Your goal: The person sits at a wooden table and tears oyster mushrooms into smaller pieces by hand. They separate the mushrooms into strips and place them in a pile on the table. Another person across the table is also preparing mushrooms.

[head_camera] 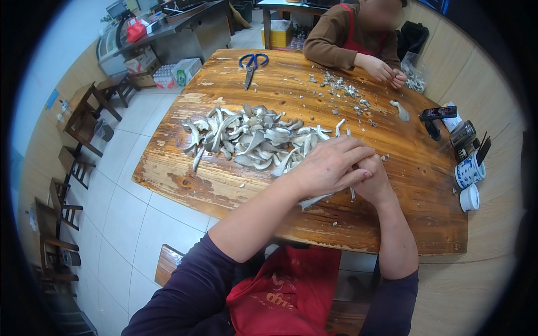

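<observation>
My left hand (332, 161) lies over my right hand (370, 180), its fingers across the right fist near the table's front. What is inside the two hands is hidden. Below them, a thin pale strip (352, 194) shows beside the right hand, and a grey-white oyster mushroom piece (314, 201) pokes out under my left wrist. A heap of torn oyster mushrooms (252, 136) spreads over the wooden table (416, 201) just left of and beyond my hands. Part of that heap is covered by my left hand.
Blue-handled scissors (251, 69) lie at the far left. Opposite, a person's hands (388, 74) work above mushroom scraps (340, 86); a single mushroom (400, 111) lies nearby. Along the right edge stand a phone (439, 112), a glass jar (463, 133), a blue-white holder (468, 172) and a white tub (469, 197).
</observation>
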Available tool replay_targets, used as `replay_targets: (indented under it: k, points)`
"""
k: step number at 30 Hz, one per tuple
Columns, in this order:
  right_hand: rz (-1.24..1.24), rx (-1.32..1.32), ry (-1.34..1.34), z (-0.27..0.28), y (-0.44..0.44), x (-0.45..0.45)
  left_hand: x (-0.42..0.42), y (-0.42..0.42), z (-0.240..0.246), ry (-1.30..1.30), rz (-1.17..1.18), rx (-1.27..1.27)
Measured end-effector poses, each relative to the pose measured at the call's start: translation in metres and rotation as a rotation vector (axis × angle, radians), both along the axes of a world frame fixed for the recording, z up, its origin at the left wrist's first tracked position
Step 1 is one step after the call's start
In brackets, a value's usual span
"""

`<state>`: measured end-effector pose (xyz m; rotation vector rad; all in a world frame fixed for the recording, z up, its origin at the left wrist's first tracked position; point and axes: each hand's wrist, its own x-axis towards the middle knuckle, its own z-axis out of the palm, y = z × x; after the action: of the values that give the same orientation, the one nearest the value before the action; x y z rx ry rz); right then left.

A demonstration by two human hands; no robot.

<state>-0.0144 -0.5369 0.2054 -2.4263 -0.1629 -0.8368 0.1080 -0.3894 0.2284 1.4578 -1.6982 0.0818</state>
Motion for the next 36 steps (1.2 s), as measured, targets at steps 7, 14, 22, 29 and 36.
replay_targets:
  k: [7, 14, 22, 29, 36]
  points:
    - [0.007, -0.008, -0.009, 0.000, 0.000, 0.000, 0.000, 0.000, 0.000, -0.008, 0.003, -0.015]
    - [0.013, -0.007, -0.024, 0.001, 0.000, 0.001, 0.000, 0.001, 0.003, -0.010, -0.001, -0.010]
    - [-0.076, 0.063, 0.043, 0.011, 0.001, -0.001, 0.022, -0.001, -0.006, 0.231, 0.240, -0.271]
    - [-0.104, 0.021, -0.084, 0.008, -0.007, 0.003, 0.052, 0.025, 0.054, 1.034, 0.152, -0.801]
    - [-0.125, -0.047, -0.066, 0.000, -0.009, 0.004, -0.013, 0.125, 0.179, 0.402, -0.522, -0.663]
